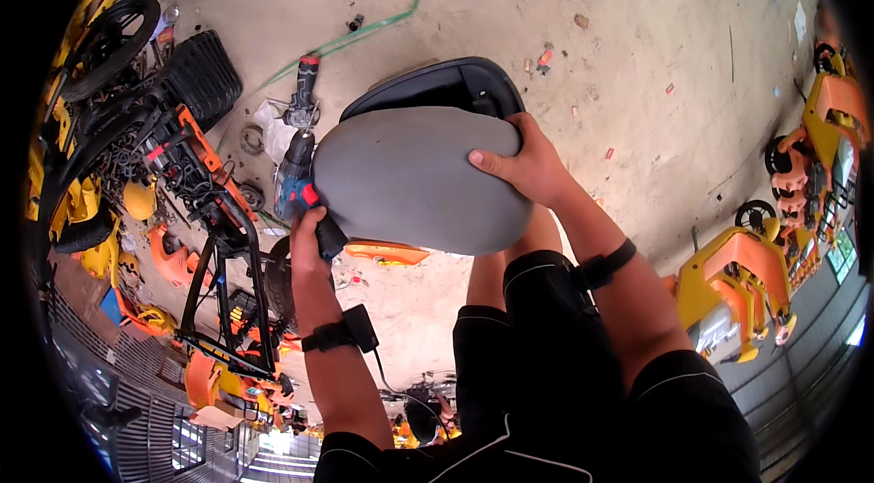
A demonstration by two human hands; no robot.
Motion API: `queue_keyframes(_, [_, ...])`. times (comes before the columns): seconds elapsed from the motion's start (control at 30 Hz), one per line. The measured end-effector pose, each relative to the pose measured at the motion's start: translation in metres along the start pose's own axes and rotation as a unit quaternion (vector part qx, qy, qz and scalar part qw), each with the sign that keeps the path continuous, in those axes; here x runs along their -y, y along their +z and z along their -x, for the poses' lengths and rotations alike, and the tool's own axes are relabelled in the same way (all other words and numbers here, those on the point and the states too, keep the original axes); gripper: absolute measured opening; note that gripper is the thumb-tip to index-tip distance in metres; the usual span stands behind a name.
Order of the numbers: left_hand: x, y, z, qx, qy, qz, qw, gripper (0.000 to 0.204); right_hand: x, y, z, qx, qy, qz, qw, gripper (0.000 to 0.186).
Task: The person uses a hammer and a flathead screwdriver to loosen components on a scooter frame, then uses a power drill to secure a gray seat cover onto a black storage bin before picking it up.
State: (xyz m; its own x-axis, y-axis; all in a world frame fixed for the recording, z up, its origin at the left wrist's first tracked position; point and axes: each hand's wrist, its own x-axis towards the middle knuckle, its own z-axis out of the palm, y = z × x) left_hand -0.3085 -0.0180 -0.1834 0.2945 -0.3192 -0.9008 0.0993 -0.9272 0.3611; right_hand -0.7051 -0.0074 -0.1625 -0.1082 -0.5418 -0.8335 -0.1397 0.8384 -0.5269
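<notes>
A smooth grey scooter seat (414,178) is in front of me, its rounded top facing up. My right hand (523,164) grips its right edge, thumb on top and the other fingers hidden underneath. At the left edge, my left hand (311,242) is closed on a blue and black cordless drill (296,178), its chuck pointing away from me. The drill lies close against the seat; whether they touch I cannot tell. Part of that hand is hidden behind the drill's battery. Beyond the seat shows a black, hollow shell (455,82), partly covered by it.
A second power tool (305,87) lies on the floor beyond the drill. A green hose (382,26) runs across the concrete. At left stand a black scooter frame (218,274), a black basket (202,73) and loose parts. Orange and yellow scooters (737,283) line the right side.
</notes>
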Motion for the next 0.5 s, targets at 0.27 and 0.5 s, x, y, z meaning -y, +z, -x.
queue_keyframes(0.27, [0.001,-0.023,0.027,-0.038,-0.006,0.027,0.999,0.038,-0.001,0.017,0.002,0.037,0.007,0.013,0.999,0.101])
queue_keyframes(0.5, [-0.016,-0.041,0.037,-0.038,0.016,0.006,0.999,0.039,0.046,0.014,0.009,0.035,-0.011,0.038,0.999,0.104])
